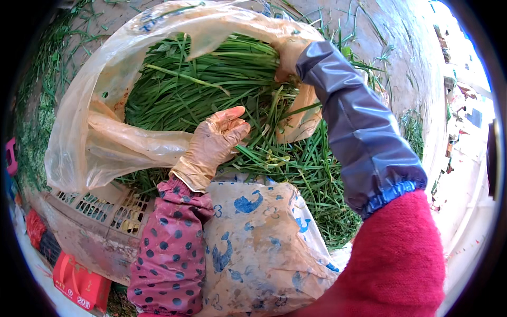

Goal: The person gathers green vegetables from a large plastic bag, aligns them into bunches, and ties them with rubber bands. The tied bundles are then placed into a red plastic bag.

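A large clear plastic bag (75, 130), stained brown, lies wide-mouthed in front of me. Long flat green leaves, like garlic chives (190, 87), fill its mouth in a thick bundle. My right hand (291, 57), gloved and partly covered by the bag's edge, grips the stalk ends at the bundle's right side. In a stained, tan rubber glove, my left hand (214, 140) is over the near edge of the bag, its fingers loosely curled and nothing seen between them. Loose green leaves (313, 170) are heaped below the bag's right side.
A stained apron with blue prints (257, 237) covers my lap. A slotted plastic crate (95, 208) stands at the left, with a red box (81, 283) lower down. Leaf scraps (47, 107) litter the concrete floor (400, 51).
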{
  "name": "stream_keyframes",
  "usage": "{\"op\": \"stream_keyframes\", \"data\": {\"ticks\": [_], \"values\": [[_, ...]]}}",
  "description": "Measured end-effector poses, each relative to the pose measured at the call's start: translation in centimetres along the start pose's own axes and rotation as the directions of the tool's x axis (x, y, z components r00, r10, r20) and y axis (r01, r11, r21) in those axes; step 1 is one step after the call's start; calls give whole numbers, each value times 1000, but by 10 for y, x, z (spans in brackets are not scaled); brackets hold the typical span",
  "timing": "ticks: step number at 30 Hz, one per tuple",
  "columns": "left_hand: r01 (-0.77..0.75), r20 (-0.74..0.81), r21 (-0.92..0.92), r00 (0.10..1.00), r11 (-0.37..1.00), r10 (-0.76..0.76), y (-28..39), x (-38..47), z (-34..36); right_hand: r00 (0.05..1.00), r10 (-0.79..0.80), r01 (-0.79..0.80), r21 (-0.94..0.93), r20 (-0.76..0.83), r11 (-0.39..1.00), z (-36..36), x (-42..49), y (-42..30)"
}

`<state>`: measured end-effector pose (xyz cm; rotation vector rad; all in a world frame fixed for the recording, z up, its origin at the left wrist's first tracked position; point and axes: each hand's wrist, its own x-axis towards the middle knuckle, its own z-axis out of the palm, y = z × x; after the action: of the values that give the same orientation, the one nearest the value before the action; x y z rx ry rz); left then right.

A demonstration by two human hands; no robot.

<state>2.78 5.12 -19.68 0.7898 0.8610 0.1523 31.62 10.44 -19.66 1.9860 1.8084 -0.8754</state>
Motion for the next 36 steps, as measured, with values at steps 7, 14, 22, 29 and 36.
{"op": "stream_keyframes", "data": {"ticks": [7,14,22,29,36], "values": [[85,-61,-53,994,995,-88,-20,1,-15,999,-23,21,-36,-34,999,30,13,27],[143,-92,-125,984,982,-155,-25,-1,-15,994,-7,-13,-183,-111,983,-7,4,4],[105,204,-417,979,903,-19,-13,12,4,863,-351,277,-243,-362,930,-69,-62,-48],[218,275,-946,933,241,234,-7,47,37,834,-206,27,-334,-513,942,34,-112,-117],[77,11,-821,993,566,-118,-34,24,21,865,-292,369,121,-408,922,50,-172,-121]]}}
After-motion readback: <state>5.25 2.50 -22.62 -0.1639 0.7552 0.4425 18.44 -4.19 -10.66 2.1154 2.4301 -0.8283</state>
